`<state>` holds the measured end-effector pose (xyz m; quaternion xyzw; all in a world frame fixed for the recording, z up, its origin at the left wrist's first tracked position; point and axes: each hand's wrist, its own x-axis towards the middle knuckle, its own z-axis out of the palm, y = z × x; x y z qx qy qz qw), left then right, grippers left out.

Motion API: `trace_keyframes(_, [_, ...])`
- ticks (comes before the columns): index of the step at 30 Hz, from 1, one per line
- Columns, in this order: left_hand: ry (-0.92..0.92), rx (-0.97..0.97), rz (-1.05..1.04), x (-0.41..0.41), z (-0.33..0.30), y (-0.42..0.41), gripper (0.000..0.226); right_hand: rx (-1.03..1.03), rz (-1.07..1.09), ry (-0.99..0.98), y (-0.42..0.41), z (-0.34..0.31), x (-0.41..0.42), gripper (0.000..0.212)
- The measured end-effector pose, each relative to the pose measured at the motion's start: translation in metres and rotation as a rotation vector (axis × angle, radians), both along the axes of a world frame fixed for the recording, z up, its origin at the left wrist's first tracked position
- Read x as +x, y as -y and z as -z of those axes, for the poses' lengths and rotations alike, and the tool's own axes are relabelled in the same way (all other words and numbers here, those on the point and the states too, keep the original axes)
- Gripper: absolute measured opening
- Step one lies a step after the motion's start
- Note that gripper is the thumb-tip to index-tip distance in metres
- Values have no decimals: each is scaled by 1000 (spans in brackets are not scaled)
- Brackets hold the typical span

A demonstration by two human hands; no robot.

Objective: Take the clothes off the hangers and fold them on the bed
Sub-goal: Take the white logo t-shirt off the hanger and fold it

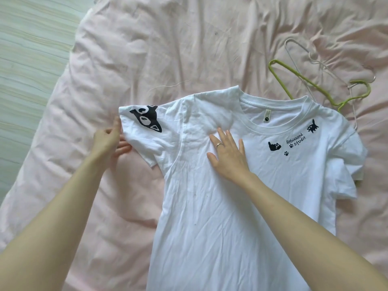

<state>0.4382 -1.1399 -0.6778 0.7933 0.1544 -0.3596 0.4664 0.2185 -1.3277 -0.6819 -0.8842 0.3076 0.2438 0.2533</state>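
Head view: white cotton short-sleeved T-shirt (pixel 231 206) lies spread front-up on the bed's wrinkled pale pink cover (pixel 168 49), its collar pointing away from the person and its hem running out of the bottom of the picture. The right hand (pixel 227 153), a ring on one finger, lies flat with straight, spread fingers on the shirt's chest, just below and to the left of the collar; this grip is open and only presses the cloth. Just right of this hand are small black cat and paw prints (pixel 289 143) with the words "Robinhood studio". Well to the left of it, the left hand (pixel 110 139) holds the edge of the shirt's sleeve (pixel 140 131), fingers curled under the cloth and thumb on top, so this grip is closed on the sleeve. The sleeve bears a large black cat-face print (pixel 147 118), just right of the left hand. The shirt's other sleeve, far right of the right hand, lies crumpled and partly folded over itself.

Beyond the right hand and to its right, past the collar, two empty wire hangers lie on the bed cover: a lime green hanger (pixel 310 80) and a thin white hanger (pixel 302 47), crossing each other, with the green one's lower end touching the shirt's shoulder. Far left of the left hand, pale wood-grain floor (pixel 31 49) shows beside the bed.
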Motion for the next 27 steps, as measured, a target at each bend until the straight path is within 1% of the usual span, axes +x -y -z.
trace_keyframes(3, [-203,-43,139,-36,6,-13,50,-7,18,17,-14,-4,-1,57])
trace_keyframes(5, [-285,-116,238,-54,7,-19,37,-12,-1,23,-25,-6,-4,57])
trace_keyframes(7, [-256,-149,288,-62,9,-19,18,-4,-15,20,-32,-6,-8,58])
trace_keyframes(8, [-219,-152,289,-65,9,-19,14,-1,-21,16,-34,-5,-9,57])
trace_keyframes(12, [-156,-125,269,-61,4,-27,10,-2,-34,-2,-35,-4,-17,57])
trace_keyframes(15, [-65,-34,291,-47,-3,-49,8,8,-38,-22,-32,-7,-17,55])
trace_keyframes(17, [-18,42,315,-41,-7,-62,11,19,-30,-28,-34,-10,-14,54])
trace_keyframes(20, [-74,99,339,-39,-7,-60,13,29,-18,-51,-33,-11,-11,53])
trace_keyframes(23, [-177,26,247,-38,-9,-52,2,22,-20,-55,-34,-12,-10,54])
trace_keyframes(25, [-112,-49,187,-39,-5,-48,16,-2,-27,-38,-36,-10,-11,56])
trace_keyframes(27, [-18,-114,146,-44,-2,-38,22,-34,-43,-9,-39,-8,-11,56])
